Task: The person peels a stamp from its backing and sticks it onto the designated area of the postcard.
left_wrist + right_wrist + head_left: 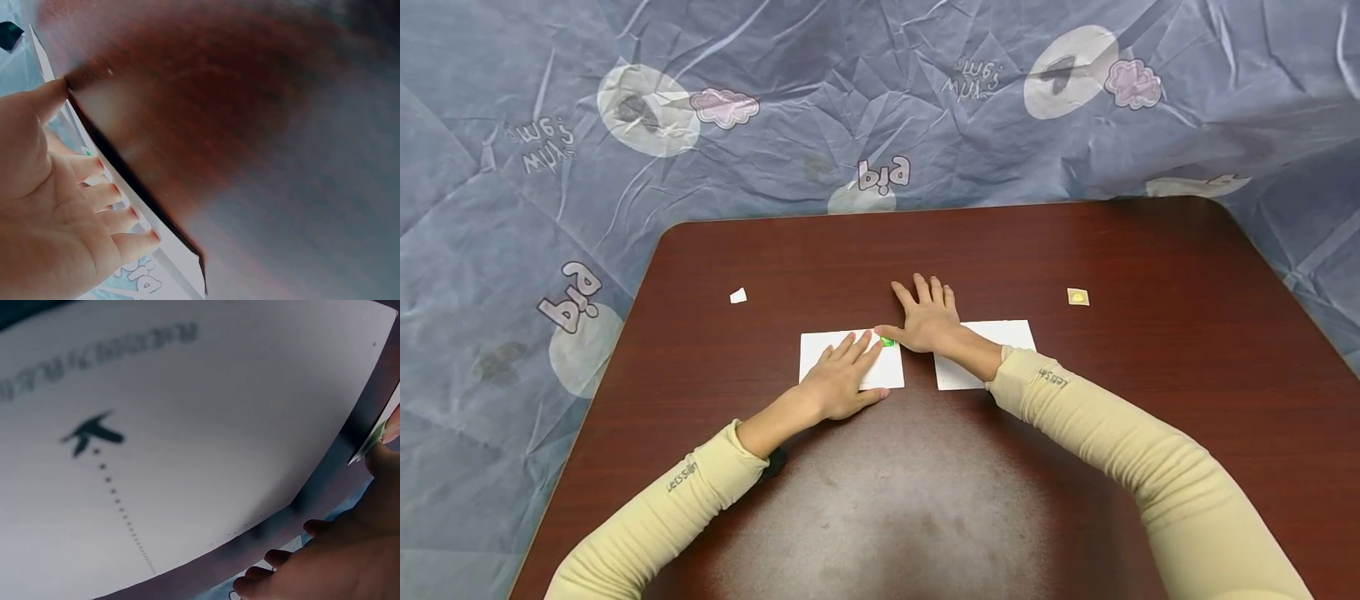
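Two white cards lie side by side on the brown table. My left hand (841, 383) rests on the left card (892, 368), fingers spread. A small green sticker-like piece (887, 341) is at that card's upper right corner, touched by the thumb of my right hand (928, 323). The other right fingers spread over bare tabletop beyond the cards. My right wrist crosses above the right card (953, 376), which in the right wrist view shows blurred print, a dark bird-like mark and a dotted line. In the left wrist view my left hand (56, 206) lies along the card's edge.
A small white scrap (738, 296) lies at the table's far left. A small yellowish square piece (1078, 297) lies at the far right. Behind the brown table (1150, 375) hangs a wrinkled blue patterned cloth (820, 100).
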Demonstrator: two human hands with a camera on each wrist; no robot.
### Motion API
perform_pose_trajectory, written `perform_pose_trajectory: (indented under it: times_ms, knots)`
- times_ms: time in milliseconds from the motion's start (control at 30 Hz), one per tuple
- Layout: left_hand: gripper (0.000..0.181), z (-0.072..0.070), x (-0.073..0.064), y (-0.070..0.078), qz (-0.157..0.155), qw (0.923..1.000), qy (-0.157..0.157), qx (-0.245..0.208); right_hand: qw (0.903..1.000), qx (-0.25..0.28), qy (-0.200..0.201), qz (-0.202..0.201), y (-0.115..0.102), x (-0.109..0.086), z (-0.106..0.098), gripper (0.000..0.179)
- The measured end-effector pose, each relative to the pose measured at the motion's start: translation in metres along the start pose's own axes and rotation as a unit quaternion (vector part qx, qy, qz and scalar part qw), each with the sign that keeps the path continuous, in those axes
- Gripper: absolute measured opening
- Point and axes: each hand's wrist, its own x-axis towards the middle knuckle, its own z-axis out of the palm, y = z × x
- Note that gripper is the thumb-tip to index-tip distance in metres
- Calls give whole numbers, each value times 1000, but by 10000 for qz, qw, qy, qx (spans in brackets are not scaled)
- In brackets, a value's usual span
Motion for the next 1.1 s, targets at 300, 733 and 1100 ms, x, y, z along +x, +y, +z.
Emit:
perform_pose_trajectory:
  times_ms: [300,733,1100]
  knots:
    - [73,0,0,0,-18,10000,43,-9,9996,129,-246,-65,4,0,1,79]
    - [70,1,-1,0,66,9999,157,28,9992,257,-172,-261,11,-2,0,78]
    - [70,1,0,1,66,9998,166,73,9980,230,-251,-528,18,-2,0,88]
